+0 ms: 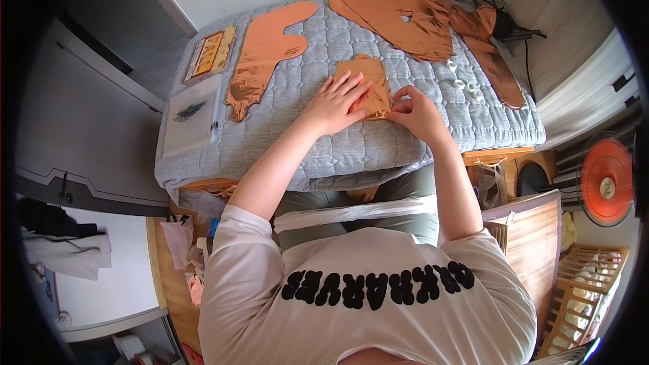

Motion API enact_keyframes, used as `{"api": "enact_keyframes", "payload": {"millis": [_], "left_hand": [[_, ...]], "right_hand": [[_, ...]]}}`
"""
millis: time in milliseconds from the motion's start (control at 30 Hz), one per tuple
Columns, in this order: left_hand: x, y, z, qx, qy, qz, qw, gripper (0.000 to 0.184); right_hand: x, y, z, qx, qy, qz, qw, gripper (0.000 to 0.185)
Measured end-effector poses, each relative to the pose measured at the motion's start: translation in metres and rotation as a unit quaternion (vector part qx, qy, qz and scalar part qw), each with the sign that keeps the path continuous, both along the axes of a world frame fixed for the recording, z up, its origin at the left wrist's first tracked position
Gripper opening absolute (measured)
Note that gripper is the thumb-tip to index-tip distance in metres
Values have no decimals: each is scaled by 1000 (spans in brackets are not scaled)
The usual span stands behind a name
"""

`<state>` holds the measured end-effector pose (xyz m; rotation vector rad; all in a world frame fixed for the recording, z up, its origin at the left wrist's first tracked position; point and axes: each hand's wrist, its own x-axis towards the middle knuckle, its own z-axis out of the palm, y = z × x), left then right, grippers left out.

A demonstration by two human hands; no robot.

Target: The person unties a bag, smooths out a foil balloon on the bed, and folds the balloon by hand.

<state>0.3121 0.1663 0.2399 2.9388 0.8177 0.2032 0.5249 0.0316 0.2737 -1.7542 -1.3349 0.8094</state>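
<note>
A folded rose-gold foil balloon (376,82) lies on the quilted cover near the front of the bed. My left hand (334,104) rests flat on its left side, fingers stretched and spread a little. At the lower right corner of the same balloon, my right hand (418,116) pinches the edge between thumb and fingers. To the left lies a larger flat foil balloon (260,51) with a curved outline and a crinkled lower end. Behind my hands, more flat foil balloons (405,23) overlap towards the back right, one long piece (497,71) hanging towards the right edge.
Several small white rolls (466,86) sit right of my hands. On the left are a printed packet (211,54) and a clear plastic sleeve (191,118). Black cables (503,23) hang at the back right. A red round fan (606,179) stands beyond the bed's right side.
</note>
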Motion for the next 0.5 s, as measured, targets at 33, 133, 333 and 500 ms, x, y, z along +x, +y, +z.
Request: {"api": "enact_keyframes", "payload": {"millis": [33,133,333,500], "left_hand": [[0,0,0,0,0,0,1000,70],[0,-1,1,0,-1,0,1000,71],[0,-2,2,3,-3,1,1000,70],[1,-2,2,6,0,1,1000,72]], "right_hand": [[1,0,-1,3,6,8,1000,39],[0,1,0,-1,3,-16,1000,37],[-1,6,-4,-21,-11,-18,1000,37],[-2,2,-3,-15,8,-34,999,37]]}}
